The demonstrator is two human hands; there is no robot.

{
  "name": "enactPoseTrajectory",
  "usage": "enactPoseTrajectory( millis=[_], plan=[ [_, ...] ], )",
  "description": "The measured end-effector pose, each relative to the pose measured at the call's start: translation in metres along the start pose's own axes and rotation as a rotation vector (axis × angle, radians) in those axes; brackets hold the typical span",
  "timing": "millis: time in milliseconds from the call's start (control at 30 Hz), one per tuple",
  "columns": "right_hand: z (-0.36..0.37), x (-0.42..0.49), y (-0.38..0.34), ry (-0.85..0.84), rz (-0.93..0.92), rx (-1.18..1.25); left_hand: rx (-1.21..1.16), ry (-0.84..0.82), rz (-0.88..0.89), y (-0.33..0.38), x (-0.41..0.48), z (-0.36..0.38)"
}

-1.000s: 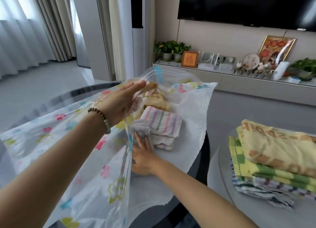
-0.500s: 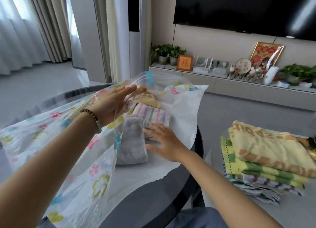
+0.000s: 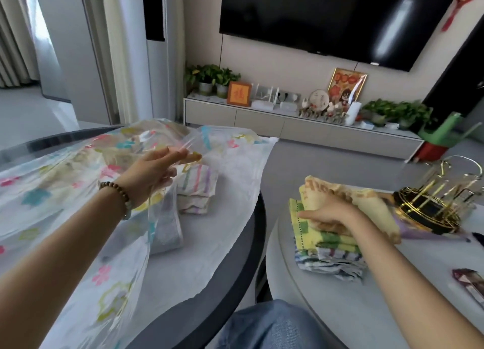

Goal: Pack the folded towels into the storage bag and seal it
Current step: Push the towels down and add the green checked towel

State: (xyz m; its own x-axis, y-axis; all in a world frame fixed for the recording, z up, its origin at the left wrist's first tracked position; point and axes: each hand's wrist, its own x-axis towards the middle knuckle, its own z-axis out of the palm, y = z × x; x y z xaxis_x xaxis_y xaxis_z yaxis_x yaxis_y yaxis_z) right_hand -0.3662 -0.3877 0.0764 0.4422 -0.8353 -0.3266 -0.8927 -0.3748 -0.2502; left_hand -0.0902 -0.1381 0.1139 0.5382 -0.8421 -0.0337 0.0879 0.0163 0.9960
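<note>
A clear storage bag (image 3: pixel 65 181) printed with coloured flowers lies across the dark round table (image 3: pixel 235 278). My left hand (image 3: pixel 154 173) holds its upper sheet lifted, so the mouth gapes. Inside lie a striped towel stack (image 3: pixel 197 189) and a grey towel (image 3: pixel 166 230). On the pale table to the right sits a pile of folded towels (image 3: pixel 330 251). My right hand (image 3: pixel 327 213) grips the tan towel (image 3: pixel 372 202) on top of that pile, thumb at its left edge.
A gold and black rack (image 3: pixel 432 204) stands just behind the towel pile. A dark wrapped packet (image 3: pixel 471 285) lies at the right edge. My knee in jeans (image 3: pixel 269 325) sits between the two tables. A TV cabinet with plants and frames (image 3: pixel 288 113) lines the far wall.
My right hand left the towels inside the bag and moved right to the pile on the pale table, closing on the top tan towel. My left hand kept holding the bag open.
</note>
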Motion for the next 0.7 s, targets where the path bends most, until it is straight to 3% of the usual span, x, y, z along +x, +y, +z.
enactPoseTrajectory(
  millis=[100,267,433,533,700],
  plan=[
    [-0.002,-0.006,0.013,-0.067,-0.157,-0.072,-0.019,-0.009,0.000,0.000,-0.001,0.001],
    [-0.009,-0.013,0.047,0.150,-0.264,0.015,-0.046,-0.008,-0.028,-0.004,0.000,0.006],
    [-0.008,-0.012,0.077,0.258,-0.347,-0.083,-0.060,0.002,-0.048,-0.004,0.000,0.008],
    [-0.017,-0.012,0.075,0.334,-0.257,0.209,-0.059,0.006,-0.053,-0.001,0.001,0.006],
    [-0.061,-0.011,0.041,0.681,-0.031,0.652,-0.078,0.003,-0.054,0.006,0.000,0.002]
  ],
)
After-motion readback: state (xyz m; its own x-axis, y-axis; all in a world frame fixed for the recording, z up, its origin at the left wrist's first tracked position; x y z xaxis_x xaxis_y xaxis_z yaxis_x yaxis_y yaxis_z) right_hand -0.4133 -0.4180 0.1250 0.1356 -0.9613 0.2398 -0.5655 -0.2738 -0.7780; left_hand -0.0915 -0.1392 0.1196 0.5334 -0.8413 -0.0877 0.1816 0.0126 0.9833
